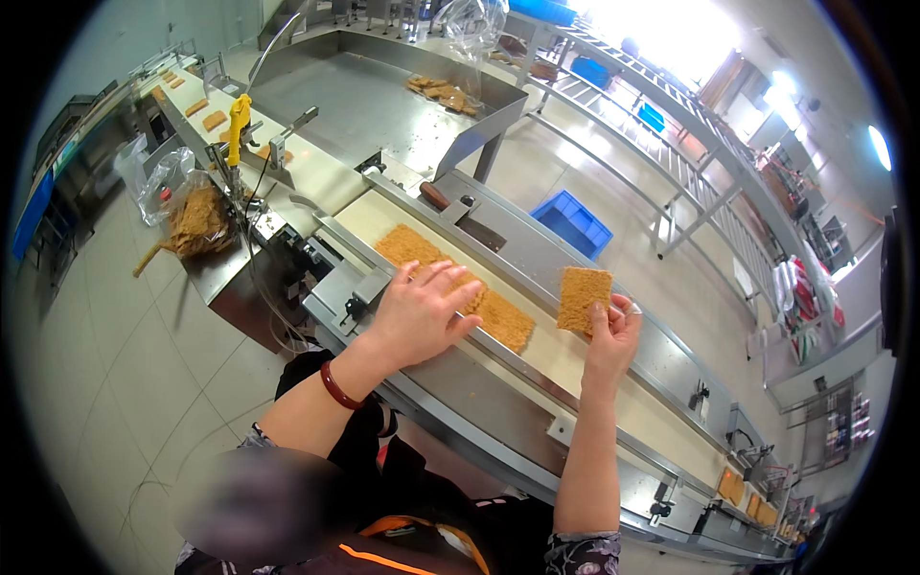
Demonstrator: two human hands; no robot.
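My right hand [613, 337] pinches the lower right edge of a square golden-brown slab [584, 297] with a rough, crumbly, baked-looking surface. That slab is held up above the pale conveyor belt [556, 366]. Over the belt to the left, my left hand [422, 311] has its fingers spread across a row of similar slabs. One slab [406, 246] shows beyond its fingers and another [505, 321] to the right of them. The hand hides part of the row between these two, and I cannot tell how firmly it presses. A dark red bangle [339, 386] circles the left wrist.
Metal rails edge the belt. A knife with a brown handle [434, 196] lies on the far ledge. Behind are a steel tray table [335, 91] holding broken pieces and a blue crate [572, 224] on the floor. A bag of crumbs [199, 220] sits left; more slabs [731, 486] lie far right.
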